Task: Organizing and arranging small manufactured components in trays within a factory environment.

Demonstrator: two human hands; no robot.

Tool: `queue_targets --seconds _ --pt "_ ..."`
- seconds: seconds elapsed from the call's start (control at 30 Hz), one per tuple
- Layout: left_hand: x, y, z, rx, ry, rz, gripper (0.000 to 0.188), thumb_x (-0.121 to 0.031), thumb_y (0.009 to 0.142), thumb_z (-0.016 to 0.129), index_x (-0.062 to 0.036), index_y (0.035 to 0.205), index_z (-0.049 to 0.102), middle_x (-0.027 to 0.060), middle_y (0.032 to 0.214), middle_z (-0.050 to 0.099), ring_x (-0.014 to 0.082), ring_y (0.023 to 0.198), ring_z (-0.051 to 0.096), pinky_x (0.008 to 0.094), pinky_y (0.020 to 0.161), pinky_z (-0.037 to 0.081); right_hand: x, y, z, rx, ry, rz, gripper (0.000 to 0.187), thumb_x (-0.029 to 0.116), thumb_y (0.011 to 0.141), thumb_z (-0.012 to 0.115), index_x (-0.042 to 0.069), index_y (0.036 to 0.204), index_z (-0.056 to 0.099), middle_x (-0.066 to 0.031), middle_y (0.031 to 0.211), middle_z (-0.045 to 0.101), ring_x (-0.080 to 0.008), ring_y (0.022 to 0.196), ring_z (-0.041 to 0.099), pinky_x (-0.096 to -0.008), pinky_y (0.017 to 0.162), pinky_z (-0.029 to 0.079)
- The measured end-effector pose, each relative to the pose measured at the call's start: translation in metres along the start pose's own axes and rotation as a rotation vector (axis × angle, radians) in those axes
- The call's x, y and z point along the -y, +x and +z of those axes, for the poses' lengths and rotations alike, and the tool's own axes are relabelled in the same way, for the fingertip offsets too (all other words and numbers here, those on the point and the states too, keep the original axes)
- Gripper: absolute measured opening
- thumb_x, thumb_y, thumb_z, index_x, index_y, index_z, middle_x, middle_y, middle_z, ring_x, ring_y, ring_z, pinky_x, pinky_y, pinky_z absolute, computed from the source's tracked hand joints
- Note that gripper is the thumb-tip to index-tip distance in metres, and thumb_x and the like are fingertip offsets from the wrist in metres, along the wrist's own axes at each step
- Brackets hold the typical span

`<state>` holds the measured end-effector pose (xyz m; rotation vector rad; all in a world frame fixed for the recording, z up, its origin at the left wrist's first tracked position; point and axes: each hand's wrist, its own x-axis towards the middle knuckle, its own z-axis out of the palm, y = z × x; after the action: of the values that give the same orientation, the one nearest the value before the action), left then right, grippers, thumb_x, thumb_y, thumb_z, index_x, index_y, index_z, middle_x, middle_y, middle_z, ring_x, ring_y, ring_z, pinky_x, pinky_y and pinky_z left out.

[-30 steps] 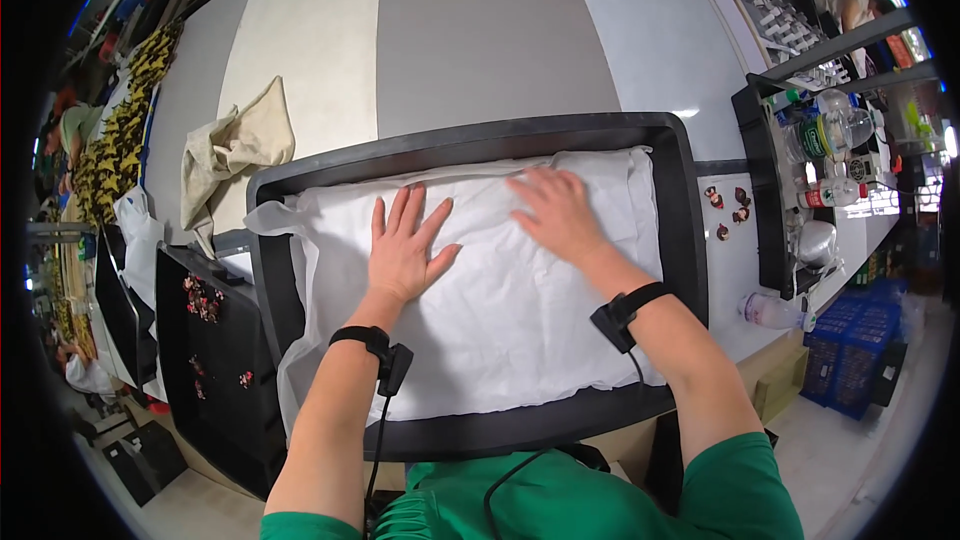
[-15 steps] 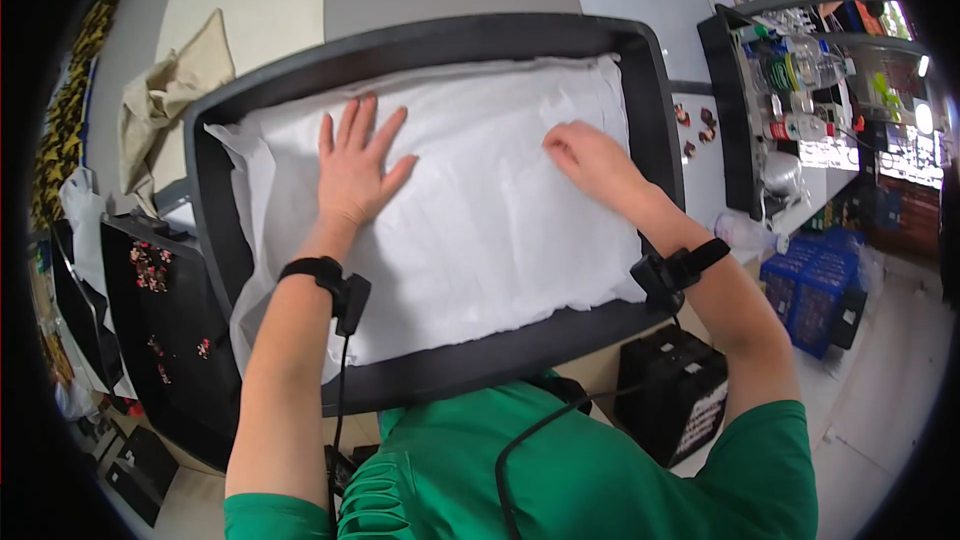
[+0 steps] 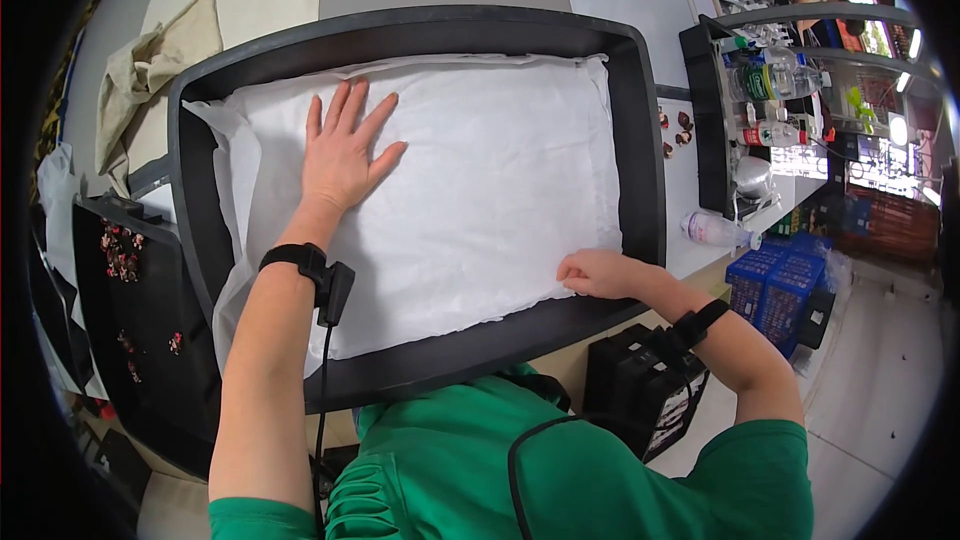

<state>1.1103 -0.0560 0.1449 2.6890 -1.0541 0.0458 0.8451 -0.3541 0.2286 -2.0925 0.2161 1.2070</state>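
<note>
A thin white sheet (image 3: 470, 190), paper or cloth, lies spread inside a large black tray (image 3: 420, 380), its left side loosely folded against the wall. My left hand (image 3: 345, 155) rests flat on the upper left of the sheet, fingers spread. At the near right corner, my right hand (image 3: 600, 273) has its fingers curled and pinched together on the sheet's edge. Each wrist wears a black strap with a small device.
Left of it stands another black tray (image 3: 150, 340) with small reddish dried pieces. A beige cloth (image 3: 150, 90) lies at the upper left. Rightward are a plastic bottle (image 3: 720, 230), a black rack (image 3: 712, 120) with bottles, and blue crates (image 3: 770, 290).
My right hand has come from the upper right of the sheet down to its near right edge. My left hand stays flat. The whole view has shifted slightly.
</note>
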Motion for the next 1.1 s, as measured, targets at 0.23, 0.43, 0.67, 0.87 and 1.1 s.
queue_targets --seconds 0.23,0.43,0.67,0.87,1.1 --pt "-0.001 0.006 0.004 -0.017 -0.014 0.031 0.060 -0.056 0.089 0.052 -0.0295 0.143 0.044 0.0095 0.152 0.035 0.0272 0.144 0.025 0.0515 0.118 0.012 0.001 -0.005 0.001 -0.150 0.092 0.103 0.017 0.018 0.086 0.057 0.003 0.092 0.064 -0.0122 0.085 0.068 -0.0286 0.078 0.064 -0.0378 0.073 0.050" --pt "0.009 0.007 -0.008 0.074 -0.016 0.039 0.066 -0.058 0.090 0.052 -0.0259 0.146 0.040 0.0133 0.154 0.031 0.0297 0.146 0.021 0.0527 0.118 0.009 -0.015 0.002 0.010 -0.167 -0.042 0.002 0.020 0.020 0.087 0.059 0.002 0.093 0.064 -0.0143 0.086 0.067 -0.0299 0.080 0.064 -0.0381 0.073 0.050" --pt "-0.022 0.009 -0.057 0.274 -0.138 0.008 0.073 -0.040 0.084 0.066 -0.0181 0.147 0.035 0.0187 0.147 0.036 0.0370 0.140 0.028 0.0587 0.114 0.019 -0.032 -0.003 0.019 -0.198 -0.161 0.021 0.022 0.024 0.085 0.062 0.002 0.092 0.064 -0.0124 0.080 0.066 -0.0259 0.074 0.063 -0.0375 0.070 0.050" --pt "-0.041 -0.078 -0.190 0.241 -0.710 0.294 0.051 -0.031 0.089 0.062 -0.0090 0.134 0.051 0.0148 0.112 0.064 0.0318 0.107 0.060 0.0411 0.096 0.045 -0.020 -0.010 0.014 -0.218 -0.089 0.184 0.025 0.024 0.081 0.068 0.003 0.094 0.066 -0.0111 0.081 0.068 -0.0221 0.077 0.065 -0.0340 0.074 0.051" --pt "0.158 -0.269 -0.229 -0.183 -0.766 -0.718 0.034 -0.018 0.089 0.066 -0.0052 0.120 0.060 0.0127 0.112 0.058 0.0189 0.099 0.061 0.0328 0.089 0.050 0.159 -0.015 -0.007 -0.639 -0.211 -0.065 0.018 0.017 0.086 0.065 0.002 0.097 0.064 -0.0127 0.085 0.066 -0.0245 0.079 0.065 -0.0332 0.072 0.052"
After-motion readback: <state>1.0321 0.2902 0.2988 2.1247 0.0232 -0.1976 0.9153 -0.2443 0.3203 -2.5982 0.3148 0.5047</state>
